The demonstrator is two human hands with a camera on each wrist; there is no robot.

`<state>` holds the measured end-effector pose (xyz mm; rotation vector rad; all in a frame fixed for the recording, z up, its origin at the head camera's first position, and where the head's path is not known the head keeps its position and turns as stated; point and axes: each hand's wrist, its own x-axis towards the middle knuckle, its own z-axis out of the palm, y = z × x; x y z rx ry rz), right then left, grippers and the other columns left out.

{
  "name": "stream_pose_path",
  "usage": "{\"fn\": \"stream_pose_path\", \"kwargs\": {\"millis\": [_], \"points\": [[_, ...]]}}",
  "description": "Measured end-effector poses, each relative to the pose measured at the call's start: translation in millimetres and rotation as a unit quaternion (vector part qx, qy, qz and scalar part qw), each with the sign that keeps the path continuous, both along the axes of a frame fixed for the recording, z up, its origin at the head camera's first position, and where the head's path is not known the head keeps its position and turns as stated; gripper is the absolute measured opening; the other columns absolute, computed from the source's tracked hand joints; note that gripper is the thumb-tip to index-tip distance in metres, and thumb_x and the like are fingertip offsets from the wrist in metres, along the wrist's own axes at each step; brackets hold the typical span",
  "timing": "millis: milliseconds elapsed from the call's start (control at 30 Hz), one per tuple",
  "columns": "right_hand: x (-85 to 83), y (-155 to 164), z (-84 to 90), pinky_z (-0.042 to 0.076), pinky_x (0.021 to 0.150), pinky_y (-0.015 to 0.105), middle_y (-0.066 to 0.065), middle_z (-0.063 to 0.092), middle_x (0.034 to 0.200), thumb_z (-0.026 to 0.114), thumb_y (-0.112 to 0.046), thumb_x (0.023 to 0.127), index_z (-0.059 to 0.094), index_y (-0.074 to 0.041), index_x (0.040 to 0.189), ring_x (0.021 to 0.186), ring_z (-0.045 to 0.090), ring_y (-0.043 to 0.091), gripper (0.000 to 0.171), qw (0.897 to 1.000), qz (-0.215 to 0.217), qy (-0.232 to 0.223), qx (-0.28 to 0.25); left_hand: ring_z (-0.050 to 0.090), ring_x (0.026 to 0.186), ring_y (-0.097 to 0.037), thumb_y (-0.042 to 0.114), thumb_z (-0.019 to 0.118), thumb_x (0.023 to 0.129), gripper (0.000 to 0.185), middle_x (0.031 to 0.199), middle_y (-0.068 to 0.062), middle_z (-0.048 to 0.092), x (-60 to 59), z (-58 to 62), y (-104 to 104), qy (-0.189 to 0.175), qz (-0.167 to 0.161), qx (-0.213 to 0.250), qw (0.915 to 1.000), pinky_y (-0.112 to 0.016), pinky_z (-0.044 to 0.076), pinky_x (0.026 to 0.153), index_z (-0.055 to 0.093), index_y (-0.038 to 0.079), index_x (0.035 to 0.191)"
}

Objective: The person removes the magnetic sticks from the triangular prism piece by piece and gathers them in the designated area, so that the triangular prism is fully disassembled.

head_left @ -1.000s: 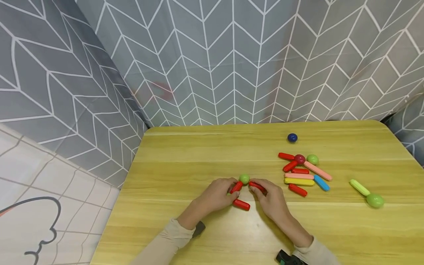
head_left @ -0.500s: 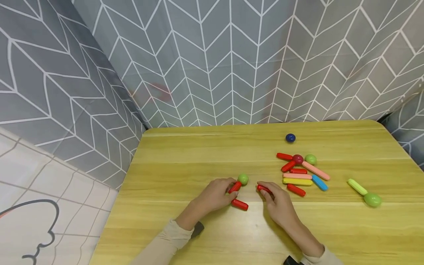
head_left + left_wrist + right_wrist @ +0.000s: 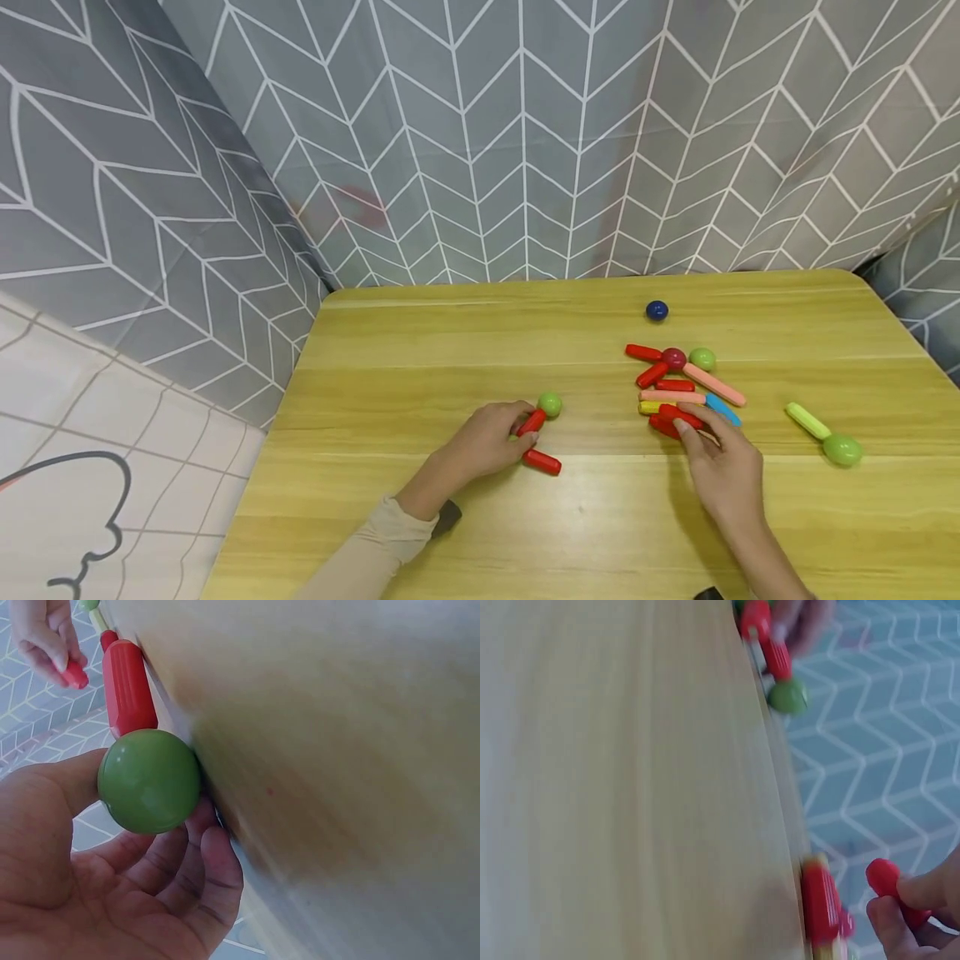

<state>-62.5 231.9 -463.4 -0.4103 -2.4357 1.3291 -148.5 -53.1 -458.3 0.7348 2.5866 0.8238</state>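
My left hand (image 3: 491, 437) grips a small joined piece low on the table. In the left wrist view its thumb and fingers curl round a green ball (image 3: 150, 780), with a red stick (image 3: 129, 690) extending from it. In the head view, another red stick (image 3: 532, 422) leads to a second green ball (image 3: 550, 405) beyond the fingertips. My right hand (image 3: 723, 467) pinches a loose red stick (image 3: 681, 417) between thumb and fingers. This one overlaps a red stick lying on the table (image 3: 663, 427), beside the yellow stick (image 3: 647, 407).
Around the right hand lie a pink stick (image 3: 671, 397), a blue stick (image 3: 722, 408) and a crimson ball (image 3: 674, 358) with sticks. A lime stick (image 3: 807, 421) joined to a green ball (image 3: 842, 450) lies farther right. Toward the back is a dark blue ball (image 3: 657, 310).
My right hand has carried its red stick away from the left hand's piece, rightward to the group of sticks. The left hand has stayed in place, keeping its grip.
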Motion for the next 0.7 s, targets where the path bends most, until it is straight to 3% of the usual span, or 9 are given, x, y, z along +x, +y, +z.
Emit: {"fn": "stream_pose_path", "kwargs": {"millis": [133, 233, 367, 467, 600, 700], "points": [[5.4, 22.7, -1.1, 0.048, 0.073, 0.001, 0.016, 0.066, 0.129, 0.06, -0.015, 0.101, 0.066, -0.004, 0.129, 0.091, 0.049, -0.027, 0.031, 0.998, -0.035, -0.048, 0.001, 0.044, 0.065, -0.005, 0.024, 0.066, 0.097, 0.031, 0.077, 0.008, 0.056, -0.3, 0.3, -0.9, 0.004, -0.002, 0.003, 1.0, -0.017, 0.036, 0.058, 0.066, 0.007, 0.122], [8.4, 36.8, -6.4, 0.049, 0.066, 0.004, 0.001, 0.073, 0.111, 0.065, -0.019, 0.098, 0.068, -0.005, 0.125, 0.082, 0.051, -0.026, 0.03, 0.996, -0.057, -0.074, 0.011, 0.046, 0.066, -0.005, 0.023, 0.066, 0.097, 0.031, 0.079, 0.007, 0.057, -0.5, 0.3, -1.3, 0.004, -0.002, 0.004, 1.0, -0.017, 0.037, 0.06, 0.066, 0.007, 0.123], [11.1, 51.2, -15.0, 0.05, 0.062, 0.006, -0.023, 0.065, 0.09, 0.073, -0.021, 0.093, 0.072, -0.005, 0.119, 0.075, 0.053, -0.024, 0.03, 0.994, -0.063, -0.09, 0.021, 0.044, 0.066, -0.006, 0.024, 0.066, 0.097, 0.032, 0.077, 0.007, 0.055, -0.3, 0.7, -1.0, 0.002, 0.0, -0.001, 1.0, -0.018, 0.035, 0.059, 0.065, 0.006, 0.124], [12.4, 57.2, -18.5, 0.048, 0.062, 0.005, -0.014, 0.07, 0.095, 0.074, -0.025, 0.092, 0.072, -0.004, 0.118, 0.074, 0.051, -0.025, 0.033, 0.993, -0.063, -0.101, 0.027, 0.042, 0.064, -0.006, 0.023, 0.066, 0.096, 0.032, 0.075, 0.007, 0.052, 0.4, 1.3, -1.2, 0.004, 0.001, -0.003, 1.0, -0.018, 0.033, 0.057, 0.065, 0.006, 0.124], [12.8, 60.8, -19.5, 0.047, 0.06, 0.005, 0.017, 0.074, 0.11, 0.074, -0.028, 0.092, 0.073, -0.004, 0.118, 0.073, 0.049, -0.025, 0.035, 0.992, -0.057, -0.101, 0.048, 0.042, 0.064, -0.006, 0.024, 0.067, 0.096, 0.034, 0.075, 0.007, 0.052, 1.0, 1.7, -0.7, 0.001, 0.003, -0.003, 1.0, -0.018, 0.032, 0.056, 0.065, 0.006, 0.126], [13.3, 62.0, -19.4, 0.047, 0.058, 0.008, 0.025, 0.072, 0.111, 0.075, -0.026, 0.091, 0.073, -0.002, 0.118, 0.071, 0.049, -0.023, 0.035, 0.992, -0.044, -0.096, 0.062, 0.042, 0.064, -0.005, 0.025, 0.066, 0.097, 0.035, 0.076, 0.007, 0.052, 0.6, 1.6, 0.1, 0.0, 0.003, -0.004, 1.0, -0.018, 0.032, 0.057, 0.065, 0.007, 0.126]]}}
